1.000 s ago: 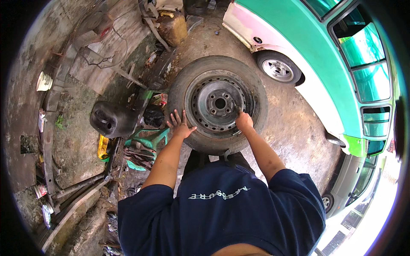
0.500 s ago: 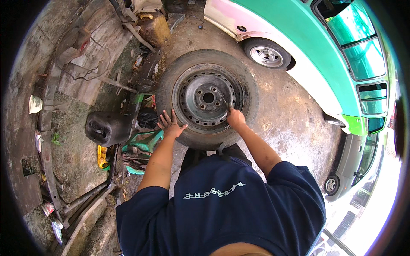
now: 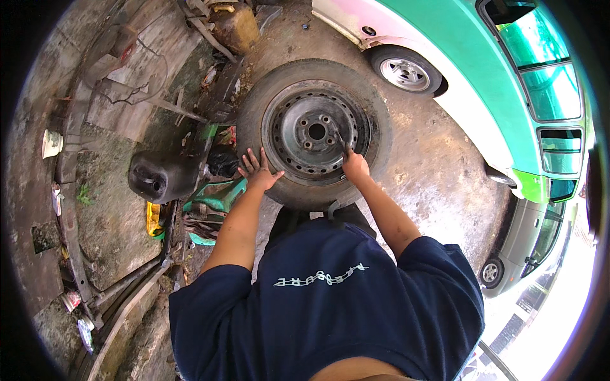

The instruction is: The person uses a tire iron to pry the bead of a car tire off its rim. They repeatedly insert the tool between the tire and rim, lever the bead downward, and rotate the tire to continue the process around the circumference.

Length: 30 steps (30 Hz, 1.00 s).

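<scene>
A car wheel [image 3: 318, 168], a worn black tyre on a dark steel rim [image 3: 293, 131], lies flat in front of my legs. The rim has a round centre hole, several bolt holes and a ring of slots. My left hand [image 3: 259, 174] rests on the tyre's near left sidewall, fingers spread and nothing held. On the near right side of the rim, my right hand [image 3: 356, 167] is closed around a dark metal bar [image 3: 344, 143]. The bar's far end points up and left over the rim; whether it touches the metal is too small to tell.
A green and white van [image 3: 467, 86] stands at the far right, a grey car [image 3: 511, 244] behind it. On the left lie a black plastic canister [image 3: 162, 176], a green container [image 3: 219, 195], a yellow item [image 3: 154, 219] and wooden planks. A brownish jerrycan [image 3: 235, 28] stands beyond.
The wheel and surroundings sit slightly higher and further right in the picture. My left hand stays spread on the tyre; my right hand keeps its grip on the bar, almost unmoved against the rim.
</scene>
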### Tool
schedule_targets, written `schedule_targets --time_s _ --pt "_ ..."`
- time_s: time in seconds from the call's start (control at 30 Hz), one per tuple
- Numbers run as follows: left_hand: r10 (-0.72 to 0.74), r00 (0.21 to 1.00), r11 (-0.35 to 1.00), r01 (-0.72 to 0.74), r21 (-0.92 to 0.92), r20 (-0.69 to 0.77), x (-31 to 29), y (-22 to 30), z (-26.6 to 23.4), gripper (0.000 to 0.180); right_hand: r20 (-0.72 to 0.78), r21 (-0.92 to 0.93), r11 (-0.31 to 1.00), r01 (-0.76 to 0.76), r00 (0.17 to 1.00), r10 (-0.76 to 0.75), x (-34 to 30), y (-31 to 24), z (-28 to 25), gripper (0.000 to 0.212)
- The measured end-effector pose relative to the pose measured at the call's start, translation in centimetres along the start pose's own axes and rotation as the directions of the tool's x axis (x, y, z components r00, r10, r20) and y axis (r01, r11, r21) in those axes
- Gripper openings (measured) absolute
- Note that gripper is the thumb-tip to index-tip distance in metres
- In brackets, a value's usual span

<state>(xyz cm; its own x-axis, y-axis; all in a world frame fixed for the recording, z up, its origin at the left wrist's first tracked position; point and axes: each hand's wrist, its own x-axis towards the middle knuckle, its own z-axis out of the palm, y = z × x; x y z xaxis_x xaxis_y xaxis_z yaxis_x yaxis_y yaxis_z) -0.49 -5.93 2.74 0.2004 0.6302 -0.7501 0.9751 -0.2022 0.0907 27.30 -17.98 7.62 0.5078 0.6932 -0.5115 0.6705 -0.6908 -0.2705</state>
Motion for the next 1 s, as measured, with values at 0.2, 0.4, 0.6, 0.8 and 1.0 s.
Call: schedule_targets --time_s 0.2,0.4,0.6,0.8,1.0 --pt "-0.010 1.000 1.000 0.010 0.012 -0.015 0.3 0.0 0.4 0.118 0.048 -0.151 0.988 -0.002 0.999 0.009 -1.0 1.0 0.5 0.055" --pt "-0.023 1.000 1.000 0.023 0.018 0.005 0.2 0.1 0.1 0.118 -0.025 -0.044 0.997 0.058 0.998 -0.059 5.6 -1.1 -1.0 0.054" --pt "-0.032 0.999 0.999 0.031 0.035 0.012 0.0 0.3 -0.2 0.118 0.030 -0.045 0.999 0.020 0.999 -0.018 1.3 0.1 -0.2 0.047" --pt "-0.026 1.000 1.000 0.026 -0.003 0.004 -0.2 0.4 -0.3 0.115 0.010 -0.036 0.999 0.004 1.000 -0.004 2.0 0.5 -0.3 0.044" --pt "-0.022 1.000 1.000 0.023 -0.012 0.010 -0.4 0.4 -0.5 0.114 -0.002 0.061 0.998 0.027 1.000 -0.027 6.8 -2.7 -0.9 0.054"
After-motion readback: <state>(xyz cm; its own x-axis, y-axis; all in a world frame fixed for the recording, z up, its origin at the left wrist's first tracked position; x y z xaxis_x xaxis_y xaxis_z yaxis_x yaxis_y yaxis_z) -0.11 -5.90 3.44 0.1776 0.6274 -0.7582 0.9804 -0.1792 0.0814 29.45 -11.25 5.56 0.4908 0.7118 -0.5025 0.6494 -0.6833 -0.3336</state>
